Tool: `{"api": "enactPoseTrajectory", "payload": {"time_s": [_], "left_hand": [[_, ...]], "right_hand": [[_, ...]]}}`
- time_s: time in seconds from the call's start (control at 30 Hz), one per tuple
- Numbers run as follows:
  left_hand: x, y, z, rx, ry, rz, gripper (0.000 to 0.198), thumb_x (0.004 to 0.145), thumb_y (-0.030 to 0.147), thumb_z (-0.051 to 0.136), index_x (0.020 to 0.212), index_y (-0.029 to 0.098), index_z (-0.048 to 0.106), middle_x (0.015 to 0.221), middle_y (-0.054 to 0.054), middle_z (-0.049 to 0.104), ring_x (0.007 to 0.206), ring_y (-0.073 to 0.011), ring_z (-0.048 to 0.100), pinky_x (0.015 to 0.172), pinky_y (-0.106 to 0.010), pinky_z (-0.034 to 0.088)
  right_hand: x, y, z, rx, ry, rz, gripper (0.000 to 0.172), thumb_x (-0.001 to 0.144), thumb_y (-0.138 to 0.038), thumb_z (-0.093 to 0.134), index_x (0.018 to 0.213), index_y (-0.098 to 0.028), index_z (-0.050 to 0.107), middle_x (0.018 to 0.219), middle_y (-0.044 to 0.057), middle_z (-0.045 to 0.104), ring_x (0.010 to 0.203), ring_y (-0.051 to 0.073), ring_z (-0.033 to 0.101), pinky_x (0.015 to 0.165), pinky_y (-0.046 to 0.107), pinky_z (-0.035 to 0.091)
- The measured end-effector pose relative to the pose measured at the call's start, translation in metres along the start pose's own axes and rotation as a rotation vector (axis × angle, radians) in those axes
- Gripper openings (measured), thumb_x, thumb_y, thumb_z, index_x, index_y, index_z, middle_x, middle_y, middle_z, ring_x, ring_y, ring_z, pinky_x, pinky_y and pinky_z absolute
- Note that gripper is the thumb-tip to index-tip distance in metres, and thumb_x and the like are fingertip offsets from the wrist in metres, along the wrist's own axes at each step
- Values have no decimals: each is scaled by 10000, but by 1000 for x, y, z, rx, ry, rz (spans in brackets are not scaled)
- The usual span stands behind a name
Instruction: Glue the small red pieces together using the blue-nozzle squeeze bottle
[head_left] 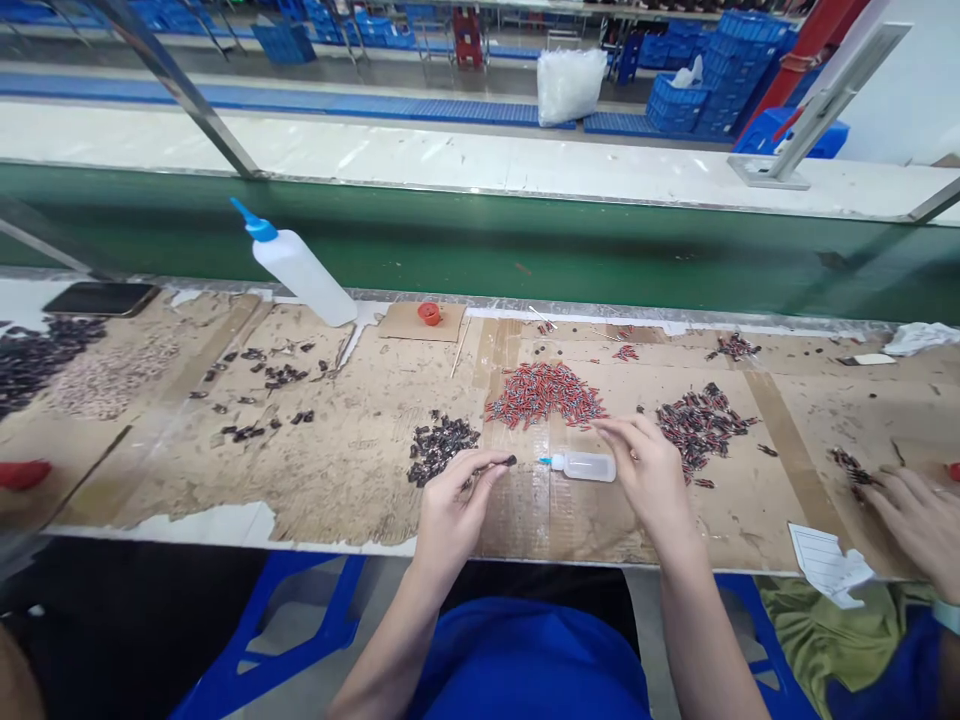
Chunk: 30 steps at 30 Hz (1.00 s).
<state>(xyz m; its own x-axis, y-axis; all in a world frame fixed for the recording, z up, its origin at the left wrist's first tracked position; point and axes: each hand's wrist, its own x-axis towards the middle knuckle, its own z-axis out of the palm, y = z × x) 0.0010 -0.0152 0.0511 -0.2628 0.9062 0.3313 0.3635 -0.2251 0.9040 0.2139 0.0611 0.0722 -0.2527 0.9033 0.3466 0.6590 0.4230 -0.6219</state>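
1. Here's a small black piece (511,460), pinched in the left hand (454,490), poking past the fingertips.
2. Right beside that hand, a dark heap of black pieces (442,445)!
3. Slim red-and-grey pieces (547,392) spread in a loose mound, the right hand (637,455) at its near edge.
4. Between the hands, a translucent bottle (589,466) lies sideways, blue tip (546,460) pointing left.

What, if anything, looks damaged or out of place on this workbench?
The cardboard cover is torn along the front edge at left, baring a white surface; at right, a torn paper scrap overhangs that same edge.
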Motion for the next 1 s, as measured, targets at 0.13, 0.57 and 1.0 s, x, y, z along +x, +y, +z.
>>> {"api": "enactPoseTrajectory", "payload": {"time_s": [0.13, 0.57, 1.0], "left_hand": [[3, 14, 4, -26, 5, -4, 95, 862, 180, 618, 846, 195, 711, 842, -44, 742, 824, -170, 699, 770, -276, 569], [6, 35, 0, 108, 4, 191, 125, 875, 136, 621, 913, 202, 720, 822, -35, 751, 773, -160, 679, 720, -278, 562], [4, 41, 3, 9, -33, 65, 104, 853, 174, 636, 878, 200, 734, 831, -57, 750, 799, -182, 687, 724, -291, 571]], "right_hand": [[-14, -44, 16, 473, 77, 183, 181, 884, -319, 598, 825, -216, 735, 822, 50, 731, 763, 184, 680, 697, 298, 565], [-22, -81, 38, 697, 108, 399, 182, 839, -346, 637, 837, -193, 735, 856, 72, 767, 803, 207, 730, 747, 329, 602], [-32, -88, 53, 773, 282, 389, 144, 819, -314, 660, 801, -177, 699, 806, 74, 757, 786, 205, 728, 759, 343, 611]]}}
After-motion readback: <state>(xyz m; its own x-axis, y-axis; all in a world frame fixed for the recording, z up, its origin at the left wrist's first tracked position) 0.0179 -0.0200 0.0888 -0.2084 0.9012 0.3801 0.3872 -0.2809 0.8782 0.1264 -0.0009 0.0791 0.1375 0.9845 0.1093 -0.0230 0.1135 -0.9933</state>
